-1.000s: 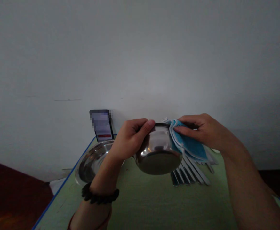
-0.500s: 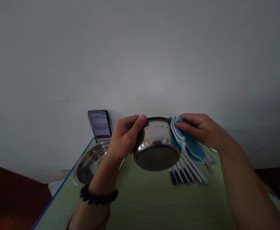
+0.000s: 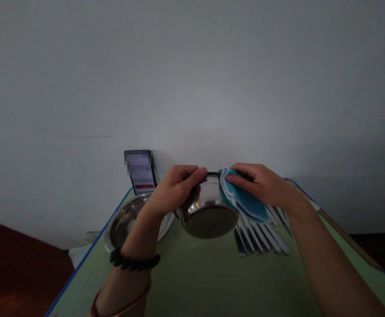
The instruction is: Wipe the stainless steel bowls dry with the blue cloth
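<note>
My left hand (image 3: 174,189) grips the rim of a small steel bowl (image 3: 207,211), held above the green table with its base tilted toward me. My right hand (image 3: 261,185) presses a folded blue cloth (image 3: 243,202) with white edging against the bowl's right side. Fingers of both hands are closed round what they hold. A dark bead bracelet sits on my left wrist.
A large steel plate (image 3: 126,218) lies on the green table (image 3: 199,277) at the left, beside the blue-edged rim. Several pieces of cutlery (image 3: 261,235) lie fanned out behind the bowl. A phone (image 3: 142,174) leans on the white wall.
The bowl and both hands have drifted slightly lower and closer together. The cloth has slid left over the bowl's side.
</note>
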`<state>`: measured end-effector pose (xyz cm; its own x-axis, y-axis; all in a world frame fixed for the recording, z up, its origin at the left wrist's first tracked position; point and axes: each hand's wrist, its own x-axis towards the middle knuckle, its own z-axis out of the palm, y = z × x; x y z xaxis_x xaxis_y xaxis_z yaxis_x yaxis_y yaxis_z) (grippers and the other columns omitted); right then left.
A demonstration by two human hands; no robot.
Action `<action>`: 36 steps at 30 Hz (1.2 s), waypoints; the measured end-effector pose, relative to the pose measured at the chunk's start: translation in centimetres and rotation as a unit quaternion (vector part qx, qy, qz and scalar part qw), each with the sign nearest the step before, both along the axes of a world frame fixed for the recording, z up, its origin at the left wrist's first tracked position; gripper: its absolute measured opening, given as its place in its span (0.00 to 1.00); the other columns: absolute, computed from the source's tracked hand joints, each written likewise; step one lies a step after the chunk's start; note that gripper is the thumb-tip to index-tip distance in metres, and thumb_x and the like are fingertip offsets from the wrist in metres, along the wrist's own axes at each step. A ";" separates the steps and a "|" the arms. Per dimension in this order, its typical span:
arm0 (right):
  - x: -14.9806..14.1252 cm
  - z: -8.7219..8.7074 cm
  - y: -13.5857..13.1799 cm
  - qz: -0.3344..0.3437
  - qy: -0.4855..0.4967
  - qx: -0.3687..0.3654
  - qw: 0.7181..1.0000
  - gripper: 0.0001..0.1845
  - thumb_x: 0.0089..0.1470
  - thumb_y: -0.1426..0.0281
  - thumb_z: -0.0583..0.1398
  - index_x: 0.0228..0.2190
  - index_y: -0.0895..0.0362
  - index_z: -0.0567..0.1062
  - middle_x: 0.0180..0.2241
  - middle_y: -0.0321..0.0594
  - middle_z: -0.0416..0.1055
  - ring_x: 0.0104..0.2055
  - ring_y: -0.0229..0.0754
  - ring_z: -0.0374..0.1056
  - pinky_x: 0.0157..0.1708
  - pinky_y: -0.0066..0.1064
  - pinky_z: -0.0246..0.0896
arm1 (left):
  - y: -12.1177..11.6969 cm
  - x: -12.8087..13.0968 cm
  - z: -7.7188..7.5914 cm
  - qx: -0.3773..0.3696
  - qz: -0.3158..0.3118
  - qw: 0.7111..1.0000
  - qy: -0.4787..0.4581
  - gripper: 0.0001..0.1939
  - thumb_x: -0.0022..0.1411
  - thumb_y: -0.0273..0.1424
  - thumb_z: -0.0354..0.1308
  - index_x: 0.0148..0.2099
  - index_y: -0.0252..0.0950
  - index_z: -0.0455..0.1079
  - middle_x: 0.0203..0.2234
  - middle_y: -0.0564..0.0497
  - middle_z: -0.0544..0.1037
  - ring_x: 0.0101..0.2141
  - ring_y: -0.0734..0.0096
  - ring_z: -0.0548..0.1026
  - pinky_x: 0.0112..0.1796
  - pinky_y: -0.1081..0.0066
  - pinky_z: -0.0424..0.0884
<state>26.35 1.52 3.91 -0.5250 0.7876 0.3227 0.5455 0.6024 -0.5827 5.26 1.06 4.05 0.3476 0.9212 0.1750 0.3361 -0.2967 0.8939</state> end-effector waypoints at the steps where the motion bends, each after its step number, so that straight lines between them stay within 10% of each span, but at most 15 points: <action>1: 0.2 0.1 -0.1 -0.004 0.002 -0.002 1.000 0.17 0.56 0.58 0.50 0.28 0.57 0.69 0.25 0.33 0.64 0.27 0.34 0.59 0.26 0.27 0.51 | 0.0 0.0 0.0 -0.004 0.008 1.000 -0.020 0.20 0.58 0.42 0.50 0.21 0.34 0.59 0.12 0.59 0.58 0.14 0.83 0.55 0.15 0.78 0.50; 14: 0.9 1.2 -0.7 -0.036 0.004 0.027 0.999 0.17 0.55 0.58 0.52 0.30 0.57 0.72 0.26 0.35 0.69 0.27 0.35 0.62 0.26 0.27 0.54 | -0.4 0.5 0.3 -0.009 0.023 0.995 -0.101 0.19 0.57 0.40 0.52 0.21 0.34 0.58 0.11 0.59 0.56 0.13 0.84 0.53 0.13 0.79 0.46; 22: -1.4 1.5 -1.3 -0.059 0.043 0.169 0.983 0.12 0.55 0.65 0.55 0.40 0.55 0.72 0.39 0.39 0.73 0.41 0.40 0.67 0.43 0.31 0.59 | -0.6 0.3 0.4 -0.013 0.021 0.997 -0.067 0.18 0.58 0.40 0.52 0.21 0.34 0.59 0.11 0.59 0.58 0.14 0.83 0.56 0.15 0.80 0.50; 36: -0.7 2.1 -1.9 -0.090 0.042 0.104 0.990 0.14 0.54 0.60 0.54 0.36 0.55 0.73 0.34 0.37 0.74 0.36 0.39 0.68 0.35 0.29 0.60 | -0.6 0.9 0.1 -0.009 0.032 0.989 -0.142 0.20 0.58 0.40 0.52 0.20 0.34 0.58 0.11 0.59 0.58 0.13 0.84 0.56 0.14 0.79 0.48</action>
